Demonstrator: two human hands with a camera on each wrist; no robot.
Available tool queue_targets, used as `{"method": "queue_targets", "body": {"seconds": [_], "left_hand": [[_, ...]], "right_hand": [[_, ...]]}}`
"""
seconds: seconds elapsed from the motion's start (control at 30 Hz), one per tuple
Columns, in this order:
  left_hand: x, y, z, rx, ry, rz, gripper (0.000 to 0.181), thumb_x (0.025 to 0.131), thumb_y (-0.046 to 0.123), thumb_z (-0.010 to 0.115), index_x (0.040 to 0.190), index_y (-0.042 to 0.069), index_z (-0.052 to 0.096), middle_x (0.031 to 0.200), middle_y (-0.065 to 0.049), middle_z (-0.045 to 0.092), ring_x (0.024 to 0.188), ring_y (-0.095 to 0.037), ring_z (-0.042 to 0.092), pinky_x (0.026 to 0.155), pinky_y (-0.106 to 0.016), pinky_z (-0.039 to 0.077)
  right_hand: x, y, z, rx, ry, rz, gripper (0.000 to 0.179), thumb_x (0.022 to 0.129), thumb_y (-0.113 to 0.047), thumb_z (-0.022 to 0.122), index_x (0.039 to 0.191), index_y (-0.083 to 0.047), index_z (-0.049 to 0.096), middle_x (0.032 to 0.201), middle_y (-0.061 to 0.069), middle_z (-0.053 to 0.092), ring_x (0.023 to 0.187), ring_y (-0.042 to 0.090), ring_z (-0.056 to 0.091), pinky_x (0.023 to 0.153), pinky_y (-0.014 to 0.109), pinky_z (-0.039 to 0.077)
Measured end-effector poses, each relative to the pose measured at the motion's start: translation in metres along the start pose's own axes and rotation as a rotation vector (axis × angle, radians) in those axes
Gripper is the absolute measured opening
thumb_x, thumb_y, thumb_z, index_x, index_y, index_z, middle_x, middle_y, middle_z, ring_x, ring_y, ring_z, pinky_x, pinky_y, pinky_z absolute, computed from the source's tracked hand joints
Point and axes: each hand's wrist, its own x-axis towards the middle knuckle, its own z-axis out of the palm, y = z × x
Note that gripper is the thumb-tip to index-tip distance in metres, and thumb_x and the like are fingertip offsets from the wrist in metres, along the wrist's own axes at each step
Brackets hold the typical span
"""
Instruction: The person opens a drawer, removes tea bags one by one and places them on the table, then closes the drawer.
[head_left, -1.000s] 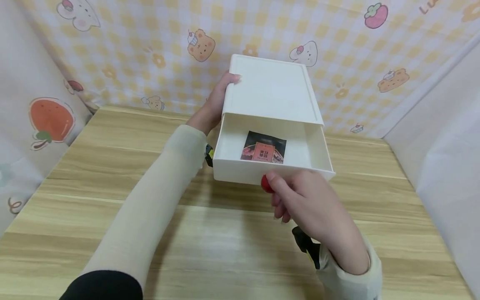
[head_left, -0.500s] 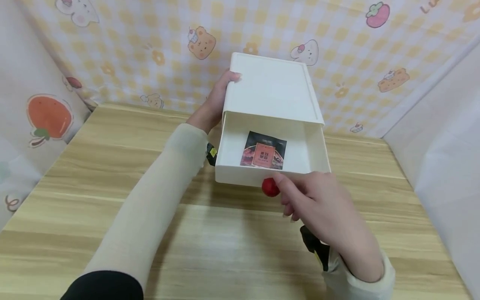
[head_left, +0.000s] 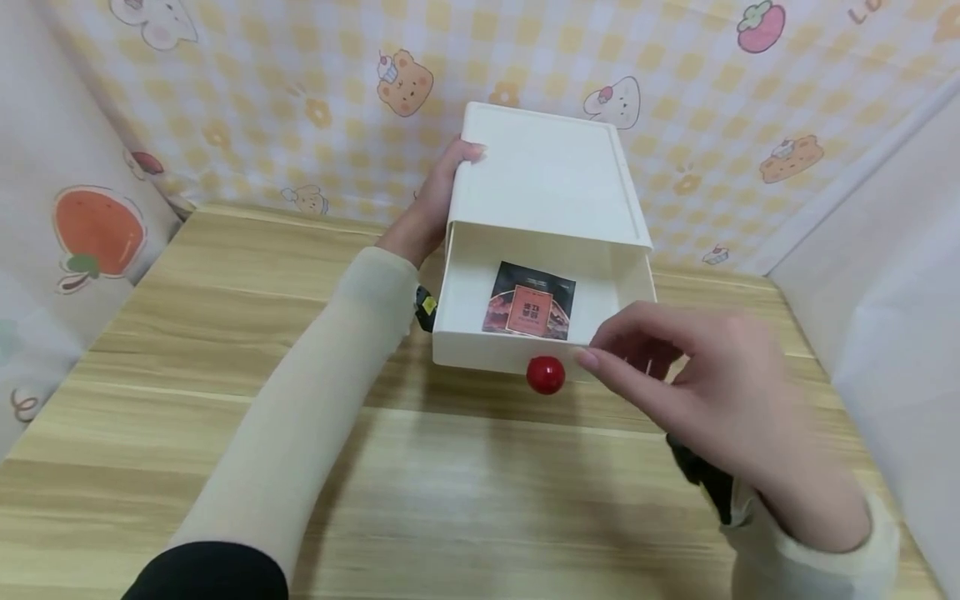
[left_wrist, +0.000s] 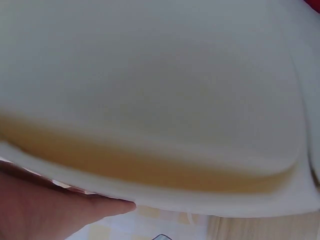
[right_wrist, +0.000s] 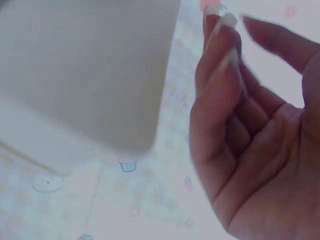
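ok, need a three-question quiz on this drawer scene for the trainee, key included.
1. Choose: what lies in the partly open white plastic drawer?
a) blue metal spoon
b) flat black-and-red packet
c) yellow foam sponge
2. True or false: the left hand grips the boxy white plastic case.
3. Open: which hand is closer to the shiny round red knob, and is it gripping it?

Key: 1 b; 2 true; 3 the right hand, and no, it is clear of the knob.
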Motion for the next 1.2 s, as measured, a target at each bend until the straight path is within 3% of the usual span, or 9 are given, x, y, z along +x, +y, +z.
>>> {"method": "queue_targets", "body": {"seconds": [0.2, 0.3, 0.47, 0.7, 0.97, 1.13, 1.2], "left_hand": [[-0.001, 0.000, 0.000, -0.007, 0.002, -0.005, 0.060, 0.096, 0.045, 0.029, 0.153, 0.028, 0.016, 0.149, -0.006, 0.031, 0.131, -0.019, 0.034, 0.107, -0.038, 0.028], [-0.001, 0.000, -0.002, -0.010, 0.007, -0.005, 0.060, 0.096, 0.044, 0.029, 0.153, 0.028, 0.017, 0.151, -0.006, 0.030, 0.132, -0.019, 0.033, 0.108, -0.038, 0.027], [0.000, -0.002, -0.002, -0.007, -0.008, 0.002, 0.062, 0.097, 0.044, 0.029, 0.155, 0.028, 0.015, 0.153, -0.006, 0.028, 0.134, -0.019, 0.031, 0.109, -0.038, 0.027], [-0.002, 0.000, -0.001, -0.011, -0.007, 0.000, 0.063, 0.096, 0.045, 0.029, 0.155, 0.028, 0.013, 0.152, -0.007, 0.029, 0.133, -0.019, 0.031, 0.108, -0.038, 0.027], [-0.004, 0.001, -0.001, -0.018, -0.013, -0.009, 0.062, 0.096, 0.045, 0.028, 0.154, 0.028, 0.014, 0.148, -0.007, 0.032, 0.130, -0.019, 0.033, 0.106, -0.036, 0.028], [-0.003, 0.000, -0.002, -0.019, -0.022, -0.013, 0.063, 0.096, 0.045, 0.027, 0.155, 0.030, 0.012, 0.147, -0.007, 0.033, 0.131, -0.019, 0.033, 0.108, -0.038, 0.028], [-0.003, 0.000, -0.002, -0.019, -0.022, -0.011, 0.063, 0.096, 0.045, 0.027, 0.155, 0.030, 0.012, 0.147, -0.006, 0.033, 0.131, -0.019, 0.033, 0.108, -0.038, 0.028]], "right_hand": [[0.035, 0.018, -0.011, -0.141, -0.125, -0.275, 0.019, 0.086, -0.030, 0.080, 0.101, -0.036, 0.070, 0.096, -0.030, 0.065, 0.078, -0.012, 0.059, 0.071, 0.010, 0.048], [0.054, 0.014, -0.010, -0.171, -0.211, -0.365, 0.024, 0.084, -0.021, 0.082, 0.103, -0.030, 0.071, 0.099, -0.024, 0.067, 0.076, -0.007, 0.059, 0.067, 0.018, 0.050], [0.072, 0.004, -0.003, -0.267, -0.323, -0.394, 0.025, 0.080, -0.021, 0.085, 0.102, -0.025, 0.075, 0.103, -0.011, 0.070, 0.075, 0.004, 0.061, 0.059, 0.028, 0.049], [0.089, 0.005, 0.008, -0.302, -0.485, -0.397, 0.032, 0.082, -0.015, 0.084, 0.112, -0.019, 0.074, 0.118, -0.004, 0.071, 0.105, 0.013, 0.066, 0.083, 0.038, 0.057], [0.097, 0.008, 0.018, -0.389, -0.560, -0.421, 0.057, 0.085, -0.016, 0.080, 0.139, -0.021, 0.061, 0.139, 0.001, 0.062, 0.119, 0.021, 0.061, 0.085, 0.042, 0.058], [0.102, 0.003, 0.022, -0.502, -0.609, -0.534, 0.066, 0.088, -0.009, 0.074, 0.149, -0.023, 0.051, 0.153, 0.005, 0.052, 0.141, 0.032, 0.047, 0.100, 0.046, 0.052], [0.103, 0.002, 0.023, -0.524, -0.603, -0.592, 0.061, 0.090, -0.008, 0.072, 0.146, -0.023, 0.054, 0.154, 0.006, 0.051, 0.141, 0.035, 0.046, 0.107, 0.046, 0.048]]}}
